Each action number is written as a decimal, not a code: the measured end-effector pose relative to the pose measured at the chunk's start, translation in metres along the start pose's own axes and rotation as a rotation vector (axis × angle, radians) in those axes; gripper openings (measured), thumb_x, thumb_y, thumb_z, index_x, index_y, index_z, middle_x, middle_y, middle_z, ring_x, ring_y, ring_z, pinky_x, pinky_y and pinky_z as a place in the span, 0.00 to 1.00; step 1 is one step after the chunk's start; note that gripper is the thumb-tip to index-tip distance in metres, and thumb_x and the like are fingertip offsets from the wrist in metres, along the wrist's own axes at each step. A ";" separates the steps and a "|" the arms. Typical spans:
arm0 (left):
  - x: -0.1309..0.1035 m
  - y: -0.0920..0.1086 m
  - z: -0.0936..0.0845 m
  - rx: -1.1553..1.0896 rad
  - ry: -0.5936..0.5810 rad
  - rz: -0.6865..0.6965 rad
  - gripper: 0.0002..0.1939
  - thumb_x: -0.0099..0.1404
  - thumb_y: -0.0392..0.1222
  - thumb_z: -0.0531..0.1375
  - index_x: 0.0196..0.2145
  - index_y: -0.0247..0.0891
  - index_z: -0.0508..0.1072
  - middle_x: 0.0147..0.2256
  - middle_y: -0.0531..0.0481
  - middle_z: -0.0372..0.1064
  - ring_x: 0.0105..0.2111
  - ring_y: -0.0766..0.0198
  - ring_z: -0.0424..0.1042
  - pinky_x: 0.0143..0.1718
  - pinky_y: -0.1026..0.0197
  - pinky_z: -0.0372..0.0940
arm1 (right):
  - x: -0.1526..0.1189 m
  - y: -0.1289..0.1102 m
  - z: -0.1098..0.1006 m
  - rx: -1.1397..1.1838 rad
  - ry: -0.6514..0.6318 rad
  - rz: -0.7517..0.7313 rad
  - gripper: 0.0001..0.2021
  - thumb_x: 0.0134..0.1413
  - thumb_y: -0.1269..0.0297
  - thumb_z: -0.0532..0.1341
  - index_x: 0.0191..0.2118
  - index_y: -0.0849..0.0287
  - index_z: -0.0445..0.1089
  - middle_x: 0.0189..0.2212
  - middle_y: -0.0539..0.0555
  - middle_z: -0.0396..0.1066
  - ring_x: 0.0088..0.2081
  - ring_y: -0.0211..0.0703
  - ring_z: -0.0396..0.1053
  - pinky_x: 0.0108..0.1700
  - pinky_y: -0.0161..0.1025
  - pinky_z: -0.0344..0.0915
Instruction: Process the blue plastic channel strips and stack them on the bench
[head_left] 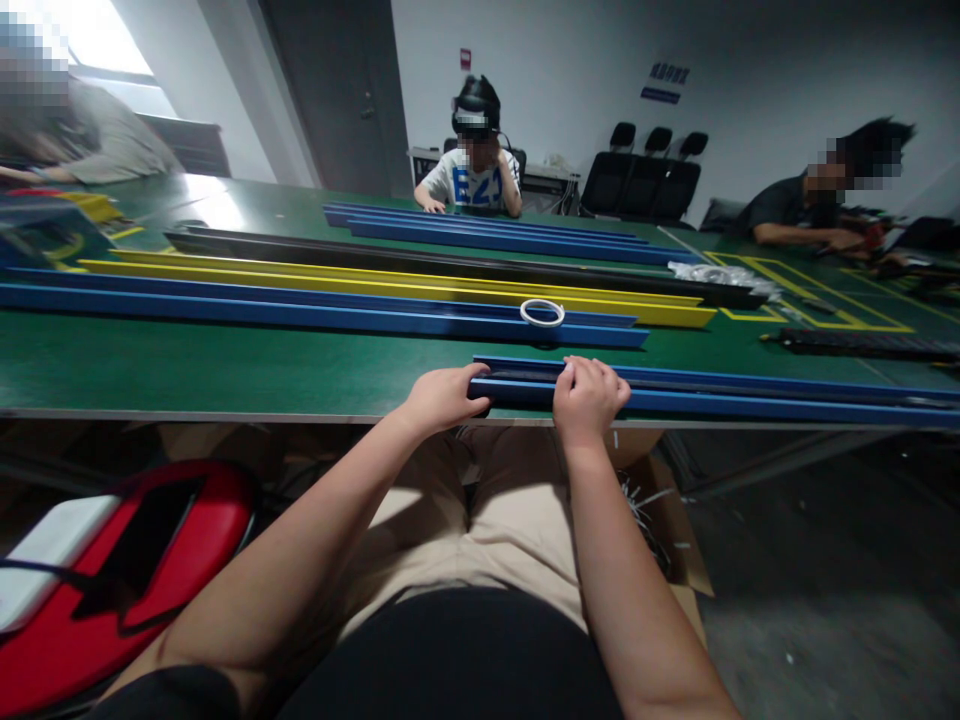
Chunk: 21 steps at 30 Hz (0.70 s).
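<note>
A long blue channel [750, 400] lies along the front edge of the green table and runs off to the right. My left hand [450, 397] grips its left end, thumb on top and fingers at the side. Further right, my right hand [591, 400] is closed over the same channel, fingers curled into it. Behind it rests another blue channel [337, 315], with a white ring [542, 313] on top near its right end. Beyond that are a yellow channel [375, 280] and a black one [450, 264].
More blue channels [495, 235] lie at the far side of the green table [225, 370]. Three people sit around it. Clear plastic bags [724, 278] and a dark strip [862, 345] are to the right. A red stool [217, 510] stands at lower left, a cardboard box [690, 550] under the table.
</note>
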<state>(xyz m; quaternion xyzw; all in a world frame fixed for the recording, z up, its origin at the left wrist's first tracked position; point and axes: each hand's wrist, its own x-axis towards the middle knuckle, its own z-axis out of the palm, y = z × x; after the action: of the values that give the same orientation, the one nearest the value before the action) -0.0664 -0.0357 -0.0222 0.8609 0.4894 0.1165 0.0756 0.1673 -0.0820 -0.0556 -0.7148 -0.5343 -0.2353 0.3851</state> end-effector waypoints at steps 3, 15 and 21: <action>0.000 0.000 0.001 0.009 -0.004 0.005 0.26 0.63 0.57 0.58 0.57 0.50 0.70 0.43 0.50 0.79 0.43 0.53 0.78 0.43 0.58 0.68 | 0.000 0.001 0.001 -0.006 0.003 -0.004 0.18 0.69 0.61 0.49 0.46 0.54 0.77 0.47 0.56 0.78 0.55 0.52 0.66 0.58 0.53 0.47; -0.002 0.004 0.003 0.060 0.026 -0.011 0.26 0.63 0.57 0.58 0.55 0.44 0.69 0.43 0.45 0.79 0.41 0.51 0.78 0.40 0.57 0.67 | 0.000 0.000 0.000 -0.003 -0.002 0.000 0.19 0.69 0.61 0.49 0.45 0.54 0.78 0.46 0.56 0.78 0.55 0.52 0.65 0.58 0.52 0.47; -0.003 0.007 0.004 0.067 0.062 -0.045 0.25 0.62 0.58 0.60 0.52 0.42 0.70 0.40 0.44 0.79 0.40 0.51 0.78 0.38 0.57 0.66 | 0.001 0.000 -0.001 -0.012 -0.007 -0.012 0.19 0.68 0.61 0.48 0.45 0.54 0.77 0.46 0.56 0.78 0.54 0.53 0.65 0.58 0.52 0.47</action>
<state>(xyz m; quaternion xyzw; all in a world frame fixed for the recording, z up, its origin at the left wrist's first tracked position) -0.0615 -0.0416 -0.0244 0.8477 0.5144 0.1251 0.0343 0.1678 -0.0828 -0.0544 -0.7145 -0.5385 -0.2384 0.3778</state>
